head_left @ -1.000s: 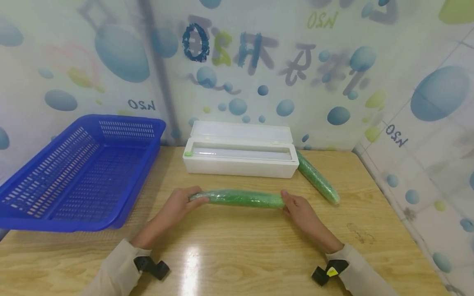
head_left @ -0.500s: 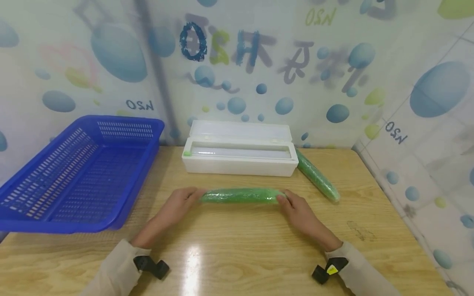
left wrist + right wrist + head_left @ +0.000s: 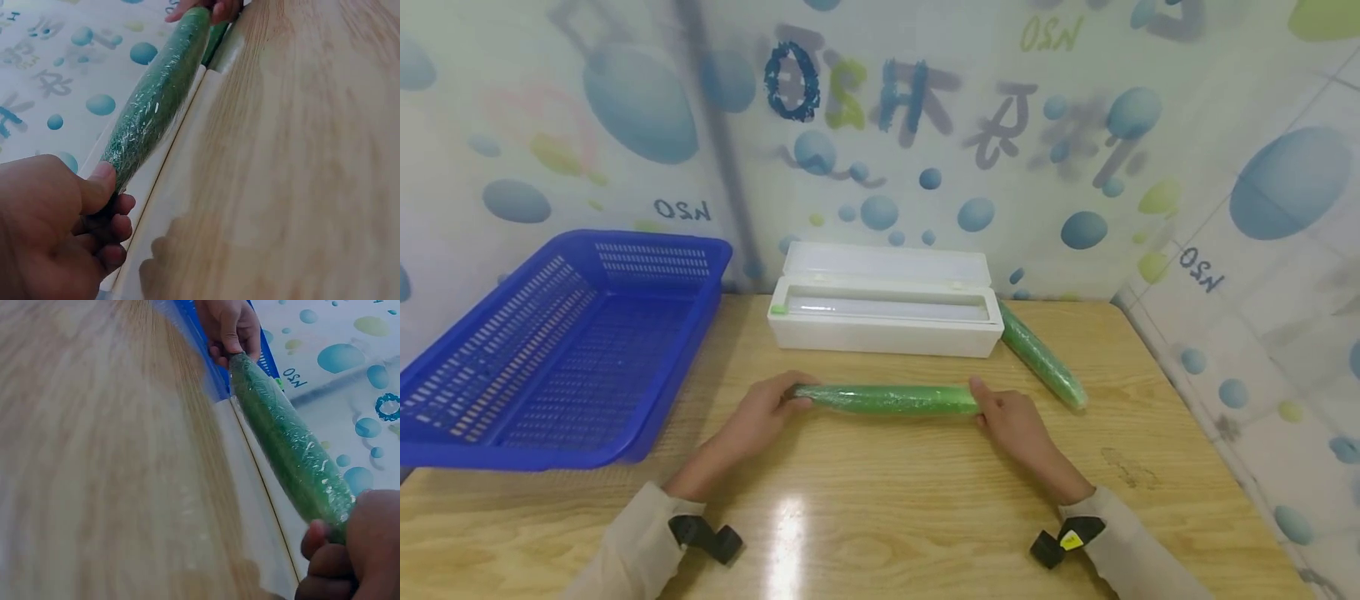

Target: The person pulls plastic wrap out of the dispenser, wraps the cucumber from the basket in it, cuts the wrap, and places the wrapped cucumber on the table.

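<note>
A cucumber [image 3: 887,399] in shiny clear plastic wrap is held level above the table by both hands. My left hand [image 3: 767,414] pinches its left end; in the left wrist view the thumb and curled fingers [image 3: 122,226] close on that tip. At the other end my right hand [image 3: 1015,425] grips the cucumber, thumb on top. Behind them stands a white wrap dispenser box [image 3: 886,337] with its lid raised and a roll [image 3: 887,309] inside. A second wrapped cucumber [image 3: 1042,357] lies slanted at the box's right end.
A blue plastic basket [image 3: 681,367] with slotted sides stands on the left of the wooden table [image 3: 880,508]. A patterned wall [image 3: 910,200] rises behind the table, and another wall [image 3: 1262,367] runs along its right side. A green slider [image 3: 779,310] sits on the box's left edge.
Both hands have kept hold of the cucumber while shifting their grips and turning it slightly. Half a second ago the left fingers reached further over its end. Box, basket and second cucumber stay in place.
</note>
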Demonstrator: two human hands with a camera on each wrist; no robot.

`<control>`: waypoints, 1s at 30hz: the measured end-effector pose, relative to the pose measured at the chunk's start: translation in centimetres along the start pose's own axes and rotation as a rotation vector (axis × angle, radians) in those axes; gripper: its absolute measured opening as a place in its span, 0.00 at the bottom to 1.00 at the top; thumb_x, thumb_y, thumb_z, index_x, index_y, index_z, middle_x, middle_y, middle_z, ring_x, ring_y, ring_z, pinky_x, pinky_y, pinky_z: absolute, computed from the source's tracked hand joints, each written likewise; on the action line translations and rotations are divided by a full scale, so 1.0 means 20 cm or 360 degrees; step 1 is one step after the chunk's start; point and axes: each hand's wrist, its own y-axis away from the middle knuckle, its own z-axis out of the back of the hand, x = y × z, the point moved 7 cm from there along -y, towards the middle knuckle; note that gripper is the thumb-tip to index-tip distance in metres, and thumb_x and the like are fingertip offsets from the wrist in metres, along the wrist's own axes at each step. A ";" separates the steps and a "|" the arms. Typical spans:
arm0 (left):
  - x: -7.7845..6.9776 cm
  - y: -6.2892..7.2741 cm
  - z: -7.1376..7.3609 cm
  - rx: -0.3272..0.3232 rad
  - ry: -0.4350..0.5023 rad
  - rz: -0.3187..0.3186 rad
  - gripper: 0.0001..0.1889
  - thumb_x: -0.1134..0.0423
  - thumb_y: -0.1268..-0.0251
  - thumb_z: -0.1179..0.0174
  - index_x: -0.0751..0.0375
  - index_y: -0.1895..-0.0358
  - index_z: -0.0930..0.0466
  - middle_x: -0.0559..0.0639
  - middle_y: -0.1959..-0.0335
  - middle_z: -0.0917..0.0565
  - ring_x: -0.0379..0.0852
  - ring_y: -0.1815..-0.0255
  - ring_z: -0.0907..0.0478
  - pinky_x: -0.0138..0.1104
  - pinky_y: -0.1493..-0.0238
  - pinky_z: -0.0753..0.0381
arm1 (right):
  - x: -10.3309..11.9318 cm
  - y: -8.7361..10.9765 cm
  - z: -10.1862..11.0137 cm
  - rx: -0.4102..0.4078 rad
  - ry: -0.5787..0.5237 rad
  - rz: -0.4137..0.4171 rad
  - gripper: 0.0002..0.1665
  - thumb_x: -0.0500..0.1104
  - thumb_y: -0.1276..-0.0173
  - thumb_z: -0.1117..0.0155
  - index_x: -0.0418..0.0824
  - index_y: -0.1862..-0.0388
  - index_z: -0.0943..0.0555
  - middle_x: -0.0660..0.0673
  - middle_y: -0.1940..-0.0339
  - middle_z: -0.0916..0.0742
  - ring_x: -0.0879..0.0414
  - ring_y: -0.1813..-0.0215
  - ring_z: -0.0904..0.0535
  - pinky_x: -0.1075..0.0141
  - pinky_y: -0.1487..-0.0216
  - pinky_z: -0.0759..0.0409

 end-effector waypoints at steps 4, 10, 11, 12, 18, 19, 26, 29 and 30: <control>0.01 0.00 0.00 -0.0013 -0.0040 0.0032 0.10 0.70 0.38 0.39 0.65 0.53 0.19 0.54 0.58 0.15 0.53 0.53 0.20 0.47 0.50 0.24 | 0.02 0.00 0.00 -0.0002 -0.0024 0.0103 0.37 0.62 0.24 0.63 0.36 0.59 0.16 0.43 0.68 0.16 0.54 0.64 0.24 0.56 0.57 0.23; 0.04 0.01 0.01 0.0016 -0.0017 0.0133 0.11 0.65 0.33 0.42 0.67 0.52 0.18 0.57 0.56 0.16 0.55 0.52 0.20 0.49 0.49 0.25 | 0.05 0.01 0.00 -0.0004 -0.0192 0.0313 0.24 0.55 0.22 0.60 0.42 0.52 0.21 0.47 0.76 0.25 0.55 0.71 0.29 0.62 0.68 0.29; 0.04 0.01 0.01 0.0018 -0.0004 0.0145 0.11 0.64 0.32 0.43 0.65 0.52 0.18 0.55 0.57 0.15 0.54 0.53 0.20 0.48 0.50 0.24 | 0.05 0.01 0.01 -0.0003 -0.0232 0.0339 0.23 0.55 0.22 0.60 0.43 0.49 0.22 0.48 0.76 0.25 0.55 0.72 0.30 0.64 0.69 0.30; 0.05 0.01 0.02 0.0017 0.0016 0.0161 0.11 0.63 0.30 0.44 0.64 0.53 0.18 0.53 0.60 0.15 0.52 0.55 0.20 0.46 0.51 0.24 | 0.05 0.01 0.01 -0.0005 -0.0270 0.0364 0.23 0.54 0.22 0.60 0.43 0.46 0.23 0.48 0.76 0.25 0.56 0.73 0.30 0.65 0.70 0.30; 0.07 0.00 0.03 0.0035 0.0295 0.0297 0.18 0.57 0.23 0.55 0.63 0.70 0.25 0.48 0.83 0.31 0.43 0.79 0.33 0.34 0.73 0.32 | 0.07 0.01 0.02 -0.0021 -0.0421 0.0467 0.22 0.49 0.22 0.57 0.41 0.39 0.26 0.46 0.74 0.25 0.57 0.73 0.29 0.67 0.70 0.29; 0.08 0.00 0.02 0.0037 0.0351 0.0336 0.19 0.57 0.23 0.56 0.64 0.73 0.28 0.47 0.84 0.32 0.43 0.81 0.35 0.33 0.75 0.33 | 0.07 0.01 0.02 -0.0038 -0.0435 0.0455 0.21 0.50 0.22 0.56 0.41 0.39 0.25 0.46 0.74 0.24 0.57 0.72 0.29 0.67 0.70 0.29; 0.11 0.00 0.04 -0.0059 0.0514 0.0412 0.16 0.61 0.23 0.54 0.70 0.64 0.22 0.54 0.80 0.27 0.43 0.80 0.33 0.31 0.76 0.31 | 0.02 0.01 0.04 -0.0158 -0.0451 0.0225 0.23 0.54 0.24 0.52 0.39 0.60 0.16 0.46 0.74 0.17 0.57 0.68 0.25 0.70 0.64 0.27; 0.11 -0.01 0.05 -0.0115 0.0467 0.0359 0.13 0.63 0.26 0.50 0.69 0.51 0.21 0.56 0.73 0.23 0.44 0.73 0.29 0.31 0.71 0.27 | -0.01 0.01 0.04 -0.0171 -0.0431 0.0118 0.30 0.58 0.25 0.53 0.37 0.71 0.15 0.46 0.76 0.16 0.56 0.69 0.24 0.68 0.65 0.26; 0.11 -0.01 0.06 -0.0130 0.0448 0.0346 0.13 0.64 0.27 0.49 0.68 0.48 0.21 0.57 0.71 0.23 0.44 0.71 0.28 0.32 0.69 0.26 | -0.02 0.01 0.04 -0.0173 -0.0420 0.0092 0.32 0.59 0.25 0.54 0.37 0.74 0.16 0.46 0.76 0.16 0.55 0.70 0.25 0.68 0.66 0.26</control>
